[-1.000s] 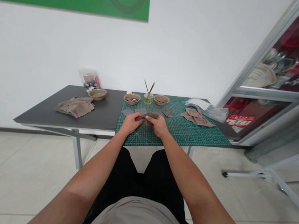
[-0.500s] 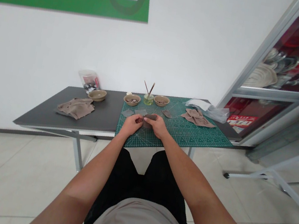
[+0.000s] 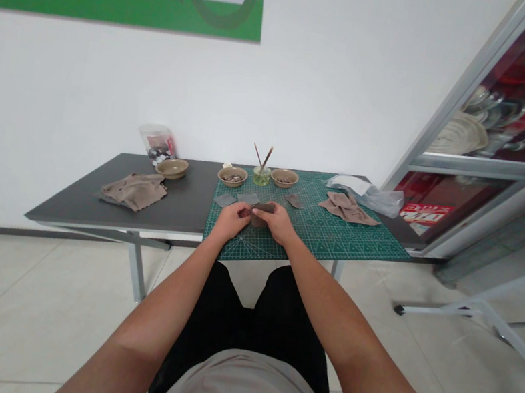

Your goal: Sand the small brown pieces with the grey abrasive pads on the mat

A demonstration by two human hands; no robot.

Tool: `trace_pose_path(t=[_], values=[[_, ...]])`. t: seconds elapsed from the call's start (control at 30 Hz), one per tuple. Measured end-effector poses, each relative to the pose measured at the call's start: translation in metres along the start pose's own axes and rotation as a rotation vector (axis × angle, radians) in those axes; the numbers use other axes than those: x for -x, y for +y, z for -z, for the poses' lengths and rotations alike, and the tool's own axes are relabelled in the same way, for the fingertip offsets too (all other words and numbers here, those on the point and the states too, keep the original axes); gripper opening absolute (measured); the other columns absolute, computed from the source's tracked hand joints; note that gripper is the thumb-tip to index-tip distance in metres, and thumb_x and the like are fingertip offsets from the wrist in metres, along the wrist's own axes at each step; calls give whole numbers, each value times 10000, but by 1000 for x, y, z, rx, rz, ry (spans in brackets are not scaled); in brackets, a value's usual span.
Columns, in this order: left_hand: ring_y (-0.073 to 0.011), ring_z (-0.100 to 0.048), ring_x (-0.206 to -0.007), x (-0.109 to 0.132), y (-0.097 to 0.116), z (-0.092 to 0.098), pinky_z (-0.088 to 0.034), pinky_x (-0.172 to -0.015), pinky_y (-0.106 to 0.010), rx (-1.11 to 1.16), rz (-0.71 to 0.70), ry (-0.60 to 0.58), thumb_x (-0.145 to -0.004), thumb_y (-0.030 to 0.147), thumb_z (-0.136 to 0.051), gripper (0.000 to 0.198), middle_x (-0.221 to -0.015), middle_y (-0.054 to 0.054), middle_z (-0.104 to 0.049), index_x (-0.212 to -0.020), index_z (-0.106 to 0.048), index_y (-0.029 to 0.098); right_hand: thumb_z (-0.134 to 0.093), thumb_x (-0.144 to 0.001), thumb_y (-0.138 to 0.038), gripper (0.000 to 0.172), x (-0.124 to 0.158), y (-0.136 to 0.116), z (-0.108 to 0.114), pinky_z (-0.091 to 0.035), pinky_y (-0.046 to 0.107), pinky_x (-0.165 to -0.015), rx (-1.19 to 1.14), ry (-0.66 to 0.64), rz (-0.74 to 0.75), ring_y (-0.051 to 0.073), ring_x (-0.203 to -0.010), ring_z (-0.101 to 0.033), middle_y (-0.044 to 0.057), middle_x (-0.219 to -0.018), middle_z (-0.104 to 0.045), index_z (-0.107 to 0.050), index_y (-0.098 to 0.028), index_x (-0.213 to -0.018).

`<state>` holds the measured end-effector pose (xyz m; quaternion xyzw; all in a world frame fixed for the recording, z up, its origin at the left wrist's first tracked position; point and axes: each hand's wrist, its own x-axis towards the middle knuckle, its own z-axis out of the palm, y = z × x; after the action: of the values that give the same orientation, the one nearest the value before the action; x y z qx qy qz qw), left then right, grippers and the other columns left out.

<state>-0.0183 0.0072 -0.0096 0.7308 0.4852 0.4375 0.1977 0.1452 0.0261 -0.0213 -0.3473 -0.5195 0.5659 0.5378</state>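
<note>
Pinching a small brown cloth (image 3: 259, 221) between them, the left hand (image 3: 232, 220) and right hand (image 3: 281, 223) meet over the near part of the green mat (image 3: 321, 237), and that piece looks partway worked, being in hand rather than laid down. Grey pieces (image 3: 226, 200) and a brown scrap (image 3: 293, 200) lie on the mat's middle, whether finished or waiting I cannot tell. Filled bowls (image 3: 284, 178) stand at the mat's back edge, while a crumpled cloth (image 3: 346, 209) on its right appears untouched.
</note>
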Motion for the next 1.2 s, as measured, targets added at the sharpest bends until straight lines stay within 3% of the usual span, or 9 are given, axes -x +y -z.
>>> trace_pose_path(t=[1.2], values=[[-138,-558,-678,-1,0,0,-430,-652,-240,-12,21,20,-720,96,-593,125,-690,11,-629,-779,-669,176,-861,-558,-380,382,2,-4,-1,-457,299,-665,36,11,-26,143,-655,-577,-19,-709,-641,-594,-187,-753]])
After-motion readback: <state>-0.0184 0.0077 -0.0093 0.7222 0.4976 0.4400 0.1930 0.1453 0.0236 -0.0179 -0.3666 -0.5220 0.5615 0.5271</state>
